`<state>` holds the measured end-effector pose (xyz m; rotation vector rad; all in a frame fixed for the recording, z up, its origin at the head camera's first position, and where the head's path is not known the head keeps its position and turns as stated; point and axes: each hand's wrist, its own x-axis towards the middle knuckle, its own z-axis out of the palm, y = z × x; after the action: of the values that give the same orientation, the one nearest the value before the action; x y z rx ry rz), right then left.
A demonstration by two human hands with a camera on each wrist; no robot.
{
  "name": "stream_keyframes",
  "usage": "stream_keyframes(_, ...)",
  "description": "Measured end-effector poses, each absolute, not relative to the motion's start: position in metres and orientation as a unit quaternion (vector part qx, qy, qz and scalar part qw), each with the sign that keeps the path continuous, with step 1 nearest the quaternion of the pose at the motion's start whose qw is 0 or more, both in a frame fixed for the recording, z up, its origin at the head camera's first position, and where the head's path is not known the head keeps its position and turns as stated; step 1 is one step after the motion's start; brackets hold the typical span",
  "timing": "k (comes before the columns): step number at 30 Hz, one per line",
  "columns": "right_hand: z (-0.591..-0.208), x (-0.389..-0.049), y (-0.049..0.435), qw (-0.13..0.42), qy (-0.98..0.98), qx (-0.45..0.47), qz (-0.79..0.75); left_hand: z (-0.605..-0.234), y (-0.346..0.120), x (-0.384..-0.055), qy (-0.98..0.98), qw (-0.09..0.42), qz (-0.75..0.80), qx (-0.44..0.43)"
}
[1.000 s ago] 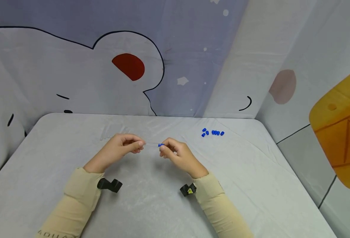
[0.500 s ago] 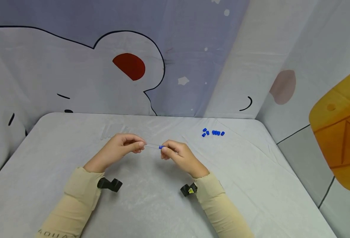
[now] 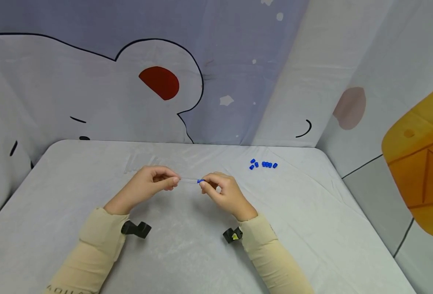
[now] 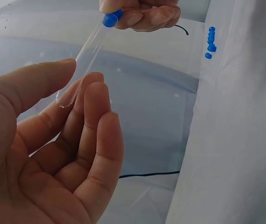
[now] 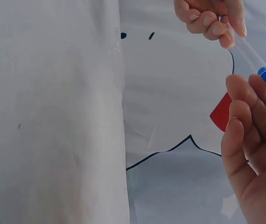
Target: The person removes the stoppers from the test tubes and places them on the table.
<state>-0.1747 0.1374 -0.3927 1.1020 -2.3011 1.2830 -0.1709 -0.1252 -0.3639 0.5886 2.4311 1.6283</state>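
A clear test tube [image 4: 90, 49] spans the gap between both hands, held above the table. My left hand [image 3: 146, 185] pinches its rounded end between thumb and fingers. At the other end sits a blue cap [image 4: 111, 18], which my right hand [image 3: 225, 194] grips between thumb and forefinger. In the right wrist view the blue cap [image 5: 265, 79] is at the tube's mouth, partly hidden by the fingers; how deep it sits I cannot tell.
Several loose blue caps [image 3: 266, 164] lie at the back right of the white-covered table [image 3: 187, 253]. Several clear tubes [image 3: 139, 162], hard to make out, lie behind the left hand. A printed cloth wall [image 3: 238, 81] rises behind the table.
Both hands keep their hold on the tube and cap. The right hand has shifted very slightly, and the tube's tilt has changed a little.
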Motion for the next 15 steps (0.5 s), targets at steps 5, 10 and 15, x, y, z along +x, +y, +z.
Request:
stream_keyframes(5,-0.3937,-0.1748,0.1365,0.163,-0.805,0.371,0.434,-0.3649,-0.1246,-0.1713,0.813,0.075,0.541,0.200)
stream_keyframes(10,-0.3937,-0.1752,0.1369,0.158,-0.808,0.370,0.430,-0.3642,-0.1254,-0.1709,0.814,0.075,0.539,0.205)
stream_keyframes(15,-0.3951,-0.1766,0.1384,0.142,-0.802,0.385,0.434,-0.3639,-0.1265,-0.1703,0.815,0.071,0.536,0.208)
